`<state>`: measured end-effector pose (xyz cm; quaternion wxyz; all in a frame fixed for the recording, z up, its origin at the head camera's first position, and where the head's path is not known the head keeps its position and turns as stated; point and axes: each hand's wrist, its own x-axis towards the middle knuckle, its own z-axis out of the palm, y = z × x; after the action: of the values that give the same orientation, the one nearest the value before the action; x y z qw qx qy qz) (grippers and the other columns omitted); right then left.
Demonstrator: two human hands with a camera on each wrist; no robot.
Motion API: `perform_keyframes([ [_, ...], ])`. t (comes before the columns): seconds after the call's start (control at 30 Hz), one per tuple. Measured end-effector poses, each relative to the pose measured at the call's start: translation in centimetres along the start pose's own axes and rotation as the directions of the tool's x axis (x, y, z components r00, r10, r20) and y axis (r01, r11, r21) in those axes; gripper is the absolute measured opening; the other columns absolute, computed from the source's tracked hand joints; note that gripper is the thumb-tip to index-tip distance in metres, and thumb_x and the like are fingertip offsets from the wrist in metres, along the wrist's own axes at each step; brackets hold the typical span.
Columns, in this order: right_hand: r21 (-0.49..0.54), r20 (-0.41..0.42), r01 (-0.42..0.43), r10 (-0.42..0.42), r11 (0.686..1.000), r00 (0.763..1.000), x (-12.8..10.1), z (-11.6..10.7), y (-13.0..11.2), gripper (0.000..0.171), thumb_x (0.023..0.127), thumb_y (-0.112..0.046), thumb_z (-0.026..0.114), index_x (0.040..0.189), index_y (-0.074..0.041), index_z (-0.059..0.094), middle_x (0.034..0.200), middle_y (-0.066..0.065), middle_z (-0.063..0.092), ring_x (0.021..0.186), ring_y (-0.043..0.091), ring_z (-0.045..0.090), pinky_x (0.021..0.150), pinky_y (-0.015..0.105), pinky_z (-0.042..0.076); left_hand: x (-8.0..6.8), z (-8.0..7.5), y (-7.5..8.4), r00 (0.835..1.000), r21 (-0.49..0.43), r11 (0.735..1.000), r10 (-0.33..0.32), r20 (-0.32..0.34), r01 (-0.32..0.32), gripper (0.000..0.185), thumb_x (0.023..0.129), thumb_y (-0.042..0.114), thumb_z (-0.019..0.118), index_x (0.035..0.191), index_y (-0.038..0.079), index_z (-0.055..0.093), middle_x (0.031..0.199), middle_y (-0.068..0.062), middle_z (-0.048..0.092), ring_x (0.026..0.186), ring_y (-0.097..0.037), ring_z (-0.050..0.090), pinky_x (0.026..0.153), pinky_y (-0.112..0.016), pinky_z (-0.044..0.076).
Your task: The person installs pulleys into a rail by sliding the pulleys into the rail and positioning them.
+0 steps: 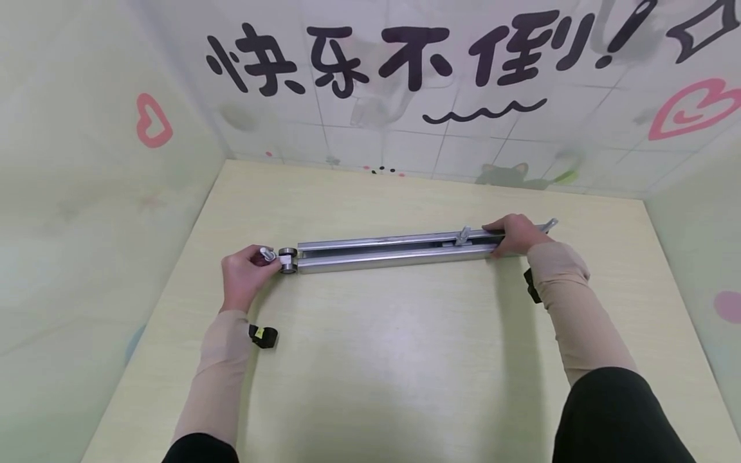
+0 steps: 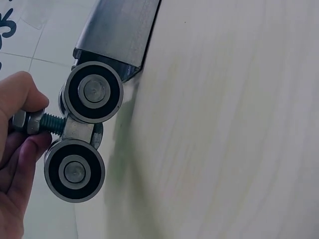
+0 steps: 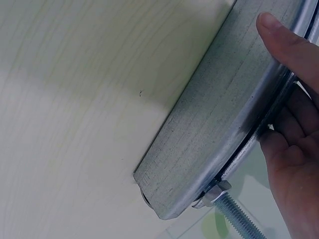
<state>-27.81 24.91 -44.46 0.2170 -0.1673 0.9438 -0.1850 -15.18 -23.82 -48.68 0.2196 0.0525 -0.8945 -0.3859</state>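
A: Item one, largest first: the surface (image 1: 405,360), pale wood grain, walled on the left, right and far sides by printed panels.

B: Item two?

A: Metal track (image 1: 393,247), a long grey channel rail lying flat across the middle of the surface, running left to right, its right end slightly farther away. A small bracket (image 1: 463,235) stands up from its slot toward the right.

B: Hands next.

A: Right hand (image 1: 512,235): grip closed around the track near its right end, thumb on the near face, fingers curled over the far edge; a threaded bolt (image 3: 239,219) sticks out of that end just beside the palm. Left hand (image 1: 246,273): grip pinching the nut end of a short bolt (image 2: 42,123) at the track's left end.

B: And what does that bolt carry?

A: Roller carriage (image 2: 79,132), smallest entry: black-rimmed wheels on a metal block, just outside the open left mouth of the track, the upper wheel touching or nearly touching its edge. I cannot tell whether any wheel has entered the channel.

B: Risks to log?

A: My judgement only. The carriage is held by a narrow pinch on a threaded stem, so it could twist and meet the mouth askew, jamming there. The track rests on smooth wood; a push from the left could slide it if the right grip loosens. Fingertips by the slot could be nipped.
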Motion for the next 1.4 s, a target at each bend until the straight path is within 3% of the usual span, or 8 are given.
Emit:
perform_keyframes([
  [0.17,-0.006,-0.005,-0.003,0.003,1.000,1.000,-0.1,-0.1,0.1,0.067,0.061,-0.009,0.080,0.122,0.001,0.054,0.123,0.028,0.050,0.113,0.044,0.045,0.098,0.051,0.033,0.4,0.4,0.2,1.000,-0.014,1.000,-0.006,0.021,0.006,0.015,0.065,0.002,0.069,0.078,-0.005,0.068,0.070,-0.017,0.067,0.054,0.003,0.052,0.052,-0.003,0.040],
  [0.27,-0.006,-0.004,-0.004,0.004,1.000,1.000,-0.1,0.0,0.1,0.067,0.061,-0.009,0.080,0.122,0.001,0.054,0.124,0.027,0.050,0.114,0.043,0.044,0.098,0.051,0.033,0.5,0.6,0.2,1.000,-0.015,1.000,-0.011,0.024,0.011,0.015,0.065,0.002,0.069,0.078,-0.004,0.069,0.070,-0.016,0.067,0.054,0.007,0.049,0.051,-0.003,0.041],
  [0.9,-0.003,-0.010,0.003,-0.003,1.000,1.000,0.2,0.1,0.3,0.066,0.062,-0.007,0.079,0.121,0.001,0.054,0.123,0.028,0.050,0.115,0.043,0.044,0.099,0.051,0.032,0.9,1.6,0.7,0.996,-0.010,1.000,-0.002,0.084,0.003,0.015,0.066,0.003,0.070,0.079,-0.004,0.068,0.071,-0.015,0.067,0.060,-0.017,0.059,0.053,-0.004,0.041],
  [1.17,-0.006,-0.014,0.005,-0.005,1.000,1.000,0.2,0.1,0.4,0.066,0.062,-0.008,0.080,0.122,0.001,0.054,0.124,0.028,0.050,0.115,0.043,0.044,0.099,0.051,0.033,1.1,1.9,0.9,0.995,-0.010,1.000,-0.018,0.103,0.019,0.015,0.066,0.004,0.071,0.077,-0.004,0.068,0.070,-0.016,0.067,0.057,-0.008,0.057,0.052,-0.005,0.042],
  [1.4,0.002,-0.014,0.003,-0.003,1.000,1.000,0.1,0.2,0.3,0.067,0.061,-0.008,0.080,0.121,0.000,0.055,0.123,0.027,0.051,0.114,0.043,0.045,0.099,0.051,0.033,1.1,2.2,1.2,0.992,-0.003,1.000,-0.016,0.128,0.016,0.011,0.065,0.004,0.070,0.073,-0.003,0.067,0.066,-0.015,0.066,0.054,-0.009,0.056,0.050,-0.006,0.042],
])
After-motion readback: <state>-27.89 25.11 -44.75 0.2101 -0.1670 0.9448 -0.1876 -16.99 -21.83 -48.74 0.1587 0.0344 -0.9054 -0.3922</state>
